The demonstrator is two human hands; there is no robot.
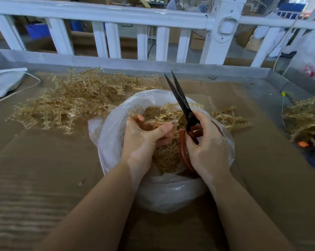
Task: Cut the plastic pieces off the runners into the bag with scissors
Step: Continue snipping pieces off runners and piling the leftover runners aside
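Amber plastic runners (164, 119) lie across the mouth of the clear bag (113, 127), pinched in the left hand (145, 140) above the cut pieces (166, 156). Just beside them the right hand (205, 147) grips the red-handled scissors (182, 105), blades slightly parted, pointing up. More runners (69, 104) are heaped on the cardboard-covered bench (44, 169).
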